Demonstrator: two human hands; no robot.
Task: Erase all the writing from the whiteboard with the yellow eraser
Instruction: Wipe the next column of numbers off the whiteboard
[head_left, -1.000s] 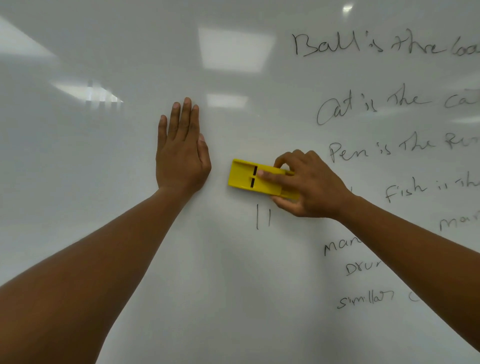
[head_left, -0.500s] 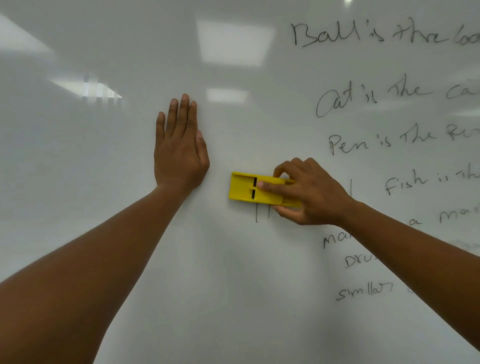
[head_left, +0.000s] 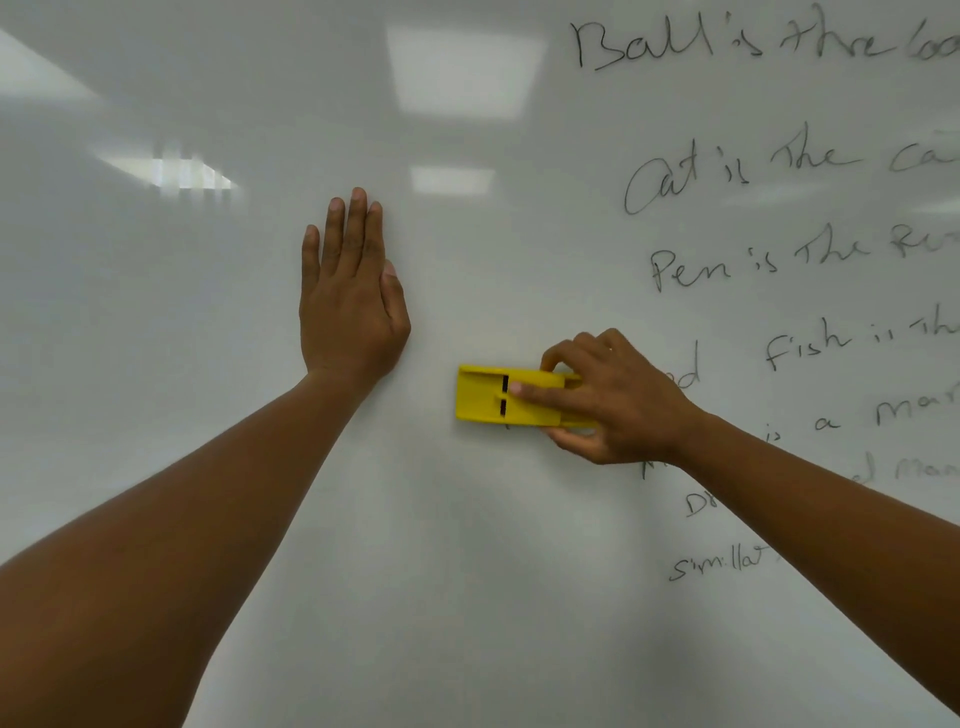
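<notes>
The right hand (head_left: 618, 400) grips the yellow eraser (head_left: 498, 396), long axis level, flat on the whiteboard (head_left: 260, 130); the left hand (head_left: 350, 306) presses flat, fingers straight together.

The glossy surface shows reflections of ceiling light panels: 1 large rectangle (head_left: 465, 67) near the top centre, 1 smaller rectangle (head_left: 451, 179) below it, and 1 streaked bright patch (head_left: 176, 171) to the left, slightly blurred.

Office or classroom-type room: large wall whiteboard (head_left: 467, 571) with handwritten marker sentences (head_left: 737, 260) on its right side; glossy surface reflects rectangular ceiling light panels (head_left: 462, 67), typical of a panelled office ceiling.
</notes>
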